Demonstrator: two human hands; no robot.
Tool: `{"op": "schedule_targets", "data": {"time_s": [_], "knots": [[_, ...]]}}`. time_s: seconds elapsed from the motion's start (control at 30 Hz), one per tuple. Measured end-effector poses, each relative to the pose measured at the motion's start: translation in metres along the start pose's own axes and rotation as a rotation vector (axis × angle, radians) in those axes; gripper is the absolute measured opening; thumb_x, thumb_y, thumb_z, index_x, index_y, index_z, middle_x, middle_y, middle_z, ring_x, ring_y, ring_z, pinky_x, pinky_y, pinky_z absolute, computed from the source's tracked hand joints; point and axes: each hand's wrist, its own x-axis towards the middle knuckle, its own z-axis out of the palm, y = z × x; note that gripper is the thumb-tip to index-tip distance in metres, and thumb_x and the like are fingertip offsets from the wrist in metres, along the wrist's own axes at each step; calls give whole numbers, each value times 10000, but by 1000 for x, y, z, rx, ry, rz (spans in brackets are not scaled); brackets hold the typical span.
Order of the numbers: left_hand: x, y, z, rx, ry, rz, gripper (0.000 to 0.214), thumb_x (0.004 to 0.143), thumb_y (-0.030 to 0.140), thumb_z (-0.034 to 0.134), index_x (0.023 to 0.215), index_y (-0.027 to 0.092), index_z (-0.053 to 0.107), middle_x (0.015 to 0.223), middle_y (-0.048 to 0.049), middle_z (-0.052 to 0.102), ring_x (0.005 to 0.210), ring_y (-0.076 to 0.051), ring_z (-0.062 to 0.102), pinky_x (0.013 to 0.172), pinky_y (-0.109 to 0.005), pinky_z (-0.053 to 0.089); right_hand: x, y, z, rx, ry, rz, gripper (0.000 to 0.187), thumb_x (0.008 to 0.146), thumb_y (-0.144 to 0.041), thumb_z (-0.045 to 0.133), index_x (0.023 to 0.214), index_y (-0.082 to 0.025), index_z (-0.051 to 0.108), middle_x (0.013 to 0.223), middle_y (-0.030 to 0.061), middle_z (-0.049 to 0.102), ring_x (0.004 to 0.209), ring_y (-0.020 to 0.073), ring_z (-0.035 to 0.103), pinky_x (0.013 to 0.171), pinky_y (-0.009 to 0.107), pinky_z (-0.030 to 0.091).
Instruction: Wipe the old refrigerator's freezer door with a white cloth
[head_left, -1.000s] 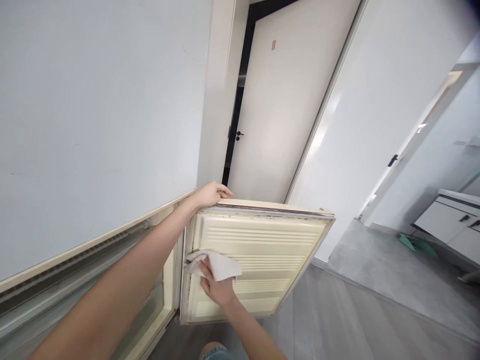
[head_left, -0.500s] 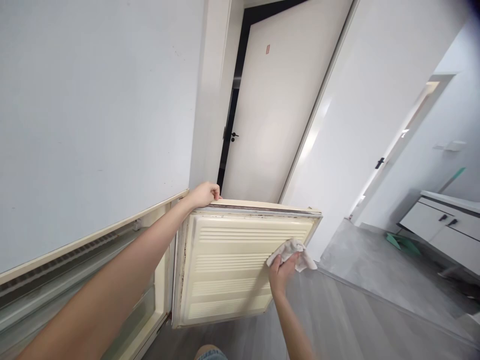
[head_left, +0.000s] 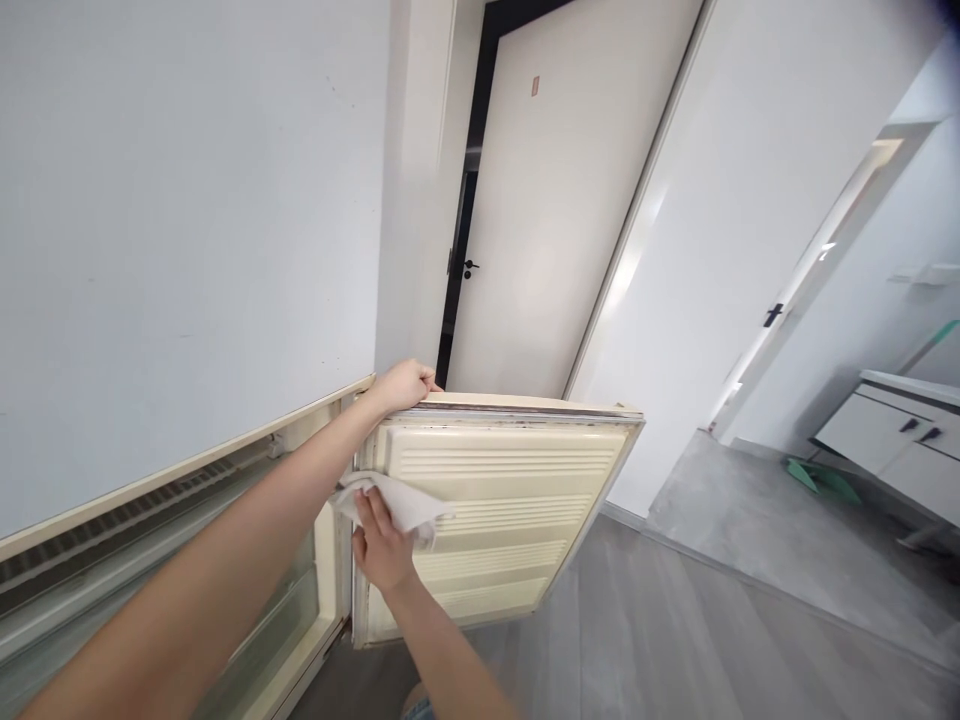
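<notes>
My left hand (head_left: 406, 385) grips the top edge of a cream fridge door (head_left: 510, 475) near its hinge side, fingers curled over the rim. The door stands swung out from the fridge, its ribbed inner face turned toward me, with brown stains along the seal. Against the hinge-side part of that face, my right hand (head_left: 384, 545) presses a white cloth (head_left: 401, 503), which hangs partly loose toward the right. Behind my left forearm is the opened fridge compartment (head_left: 277, 605), with a glass-like shelf or drawer front partly hidden by the arm.
A white wall (head_left: 187, 180) rises above the fridge. Beyond the door stands a white room door (head_left: 562, 200) with a black handle, slightly ajar. Grey wood-look floor (head_left: 622, 620) runs to the right, toward a green dustpan (head_left: 825, 480) and a white cabinet (head_left: 892, 430).
My right hand has moved the cloth left across the inner face, from the free side to the hinge side. My left hand has stayed on the top edge.
</notes>
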Motion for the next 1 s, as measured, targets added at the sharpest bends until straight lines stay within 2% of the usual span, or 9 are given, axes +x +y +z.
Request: {"op": "schedule_targets", "data": {"time_s": [0.1,0.27,0.4,0.53,0.7,0.77,0.83,0.93,1.0], "knots": [[0,0,0,21,-1,10,136,537,96,415,479,219,418,877,-46,811,868,-196,716,680,-287,453,1,-6,2,-5,-11,-109,661,926,-272,480,1561,-259,298,1435,67,568,1286,272,540,1048,437,465],[1,-3,1,26,-3,16,129,529,101,416,478,219,417,859,-46,803,876,-198,714,661,-281,438,-39,46,-15,-36,35,-38,673,897,-262,506,1547,-285,334,1388,85,606,1219,280,596,1001,432,495],[1,-2,2,46,-1,27,142,538,96,417,477,222,395,784,-31,770,811,-178,690,629,-276,398,-73,107,-38,-116,125,233,662,928,-272,446,1566,-207,282,1387,191,576,1257,340,563,946,508,505],[1,-3,3,133,30,21,144,581,123,456,484,225,432,670,-4,673,676,-161,575,605,-303,339,-83,176,-68,-155,362,440,681,959,-391,417,1551,-99,249,1462,288,445,1399,416,385,1024,646,402],[1,-3,3,225,56,10,148,614,148,480,498,234,452,548,22,494,562,-151,406,583,-336,289,-83,238,-89,1,522,934,814,955,-542,315,1523,33,220,1538,341,294,1462,424,264,1160,603,253],[1,-2,3,239,54,11,142,620,150,481,508,234,454,558,23,498,572,-149,415,584,-333,294,-78,245,-89,39,553,1040,854,951,-561,269,1511,81,204,1542,359,267,1468,430,244,1172,601,231],[1,-1,3,249,50,11,138,624,154,478,514,234,455,564,25,499,576,-148,424,583,-330,298,-71,238,-81,76,581,1132,880,951,-556,232,1497,132,173,1545,383,227,1477,431,217,1180,604,214],[1,-1,3,263,46,5,139,625,151,476,517,234,454,564,29,494,574,-146,423,586,-328,305,-61,199,-56,136,565,1179,887,961,-539,216,1481,176,148,1551,403,176,1497,411,166,1194,596,185],[1,-1,3,271,51,-8,137,632,152,476,524,235,460,571,27,500,583,-149,428,592,-329,312,-60,157,-32,133,510,1088,846,977,-518,230,1499,143,148,1560,389,172,1508,396,137,1182,626,190]]}}
